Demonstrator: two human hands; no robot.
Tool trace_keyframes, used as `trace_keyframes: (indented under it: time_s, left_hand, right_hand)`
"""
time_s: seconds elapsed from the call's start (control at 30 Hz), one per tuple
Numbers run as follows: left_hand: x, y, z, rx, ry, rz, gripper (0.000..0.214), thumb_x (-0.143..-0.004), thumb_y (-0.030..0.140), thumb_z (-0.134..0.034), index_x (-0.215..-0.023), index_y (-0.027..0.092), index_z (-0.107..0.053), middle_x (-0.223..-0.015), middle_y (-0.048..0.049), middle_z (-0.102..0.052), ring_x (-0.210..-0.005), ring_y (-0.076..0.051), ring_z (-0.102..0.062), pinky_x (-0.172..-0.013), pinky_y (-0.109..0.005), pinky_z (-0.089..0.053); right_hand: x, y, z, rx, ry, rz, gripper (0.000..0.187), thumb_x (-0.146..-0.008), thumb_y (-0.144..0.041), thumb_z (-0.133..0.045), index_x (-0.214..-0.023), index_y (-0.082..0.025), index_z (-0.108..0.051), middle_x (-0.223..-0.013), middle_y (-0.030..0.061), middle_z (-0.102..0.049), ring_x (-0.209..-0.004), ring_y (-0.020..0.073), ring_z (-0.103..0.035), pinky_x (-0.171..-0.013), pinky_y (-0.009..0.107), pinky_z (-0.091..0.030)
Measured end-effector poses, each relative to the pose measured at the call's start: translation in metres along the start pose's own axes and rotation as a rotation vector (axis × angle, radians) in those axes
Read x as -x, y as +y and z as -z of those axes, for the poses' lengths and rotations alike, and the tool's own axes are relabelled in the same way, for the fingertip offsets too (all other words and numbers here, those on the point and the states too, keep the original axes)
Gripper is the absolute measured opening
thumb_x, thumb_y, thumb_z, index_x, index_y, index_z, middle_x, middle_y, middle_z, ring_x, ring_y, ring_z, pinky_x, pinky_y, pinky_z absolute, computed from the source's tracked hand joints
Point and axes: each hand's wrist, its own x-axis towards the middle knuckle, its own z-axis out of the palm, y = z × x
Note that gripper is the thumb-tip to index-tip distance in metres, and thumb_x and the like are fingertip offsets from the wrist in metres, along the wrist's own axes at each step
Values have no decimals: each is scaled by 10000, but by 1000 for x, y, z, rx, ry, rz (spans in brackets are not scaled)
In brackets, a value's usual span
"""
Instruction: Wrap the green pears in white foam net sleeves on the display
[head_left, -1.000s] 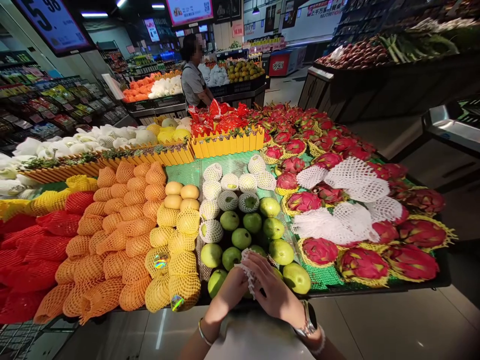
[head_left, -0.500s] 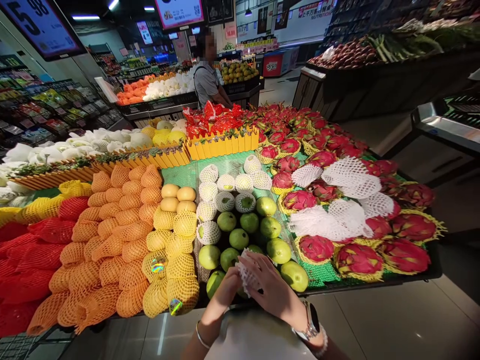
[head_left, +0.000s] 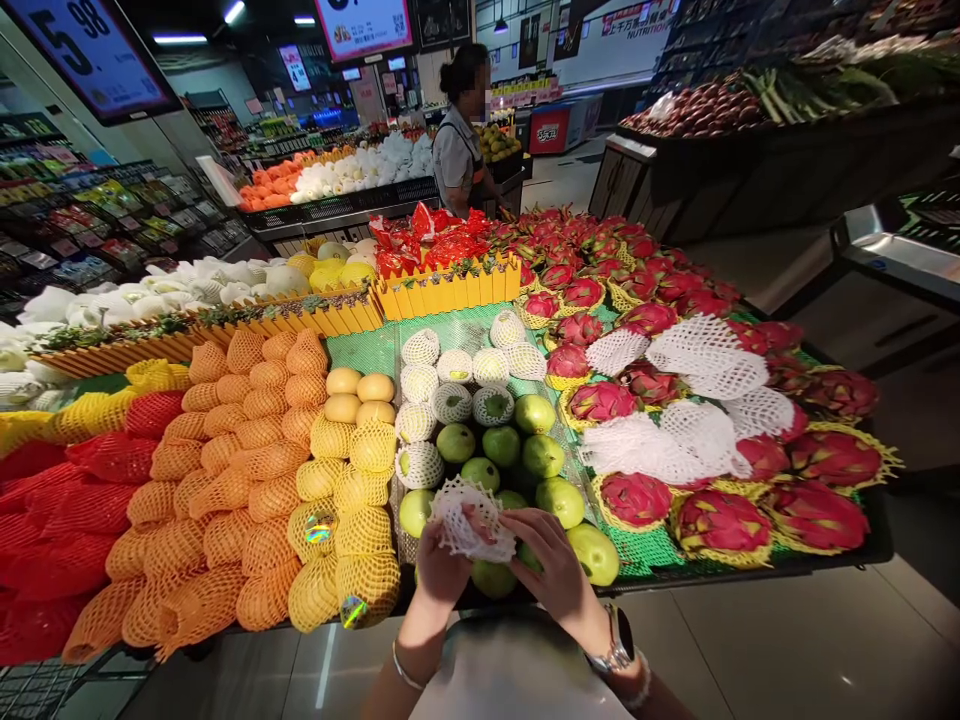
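A white foam net sleeve [head_left: 466, 515] is spread between my hands, above the front of the green fruit. My left hand [head_left: 441, 572] grips its left side, and some of its fingers show through the mesh. At the right edge, my right hand [head_left: 553, 570] pinches the sleeve with thumb and fingers. Beneath and behind them lie several bare green fruits [head_left: 543, 456], round and smooth. Similar fruits in white foam nets [head_left: 419, 466] stand in rows at the left and back of this section. One green fruit [head_left: 493, 578] shows just under the sleeve.
Loose white foam nets [head_left: 664, 445] lie over dragon fruits [head_left: 724, 525] on the right. Orange-netted fruits [head_left: 259, 460] and yellow-netted fruits [head_left: 367, 540] fill the left. A low yellow fence [head_left: 450, 293] runs behind. Beyond it, a person [head_left: 457, 150] stands by another stand.
My hands have moved apart, and the foam net sleeve, bunched between them before, is now opened out. My left hand has turned and shifted left. The person behind has moved right.
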Motion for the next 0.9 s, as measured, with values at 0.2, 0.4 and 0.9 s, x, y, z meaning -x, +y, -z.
trace_keyframes:
  time_s: [0.2,0.4,0.9]
  left_hand:
    - [5,8,-25,219,41,113,307,-736,474,-708,-928,237,-739,-784,1,-743,-743,-151,-678,-802,-281,-541]
    - [7,6,-40,146,-53,48,430,-742,400,-562,-1125,249,-690,-1154,-37,-718,-1196,-231,-618,-1104,-377,-413]
    - [14,2,-28,-470,-161,-106,433,-743,431,-726,-1137,250,-733,-1367,-75,-637,-1390,-332,-464,-1189,-448,-334]
  right_hand:
    - [-2,1,-2,-85,155,169,98,-914,-180,-603,-968,-258,-625,-914,42,-708,-995,233,-640,-876,449,-564]
    - [3,-3,-2,-99,342,167,230,-883,-67,-510,-891,-285,-580,-717,0,-550,-644,170,-572,-567,320,-548]
    - [-11,6,2,-346,46,-12,197,-902,-431,-640,-952,-241,-637,-867,54,-693,-882,231,-624,-768,365,-561]
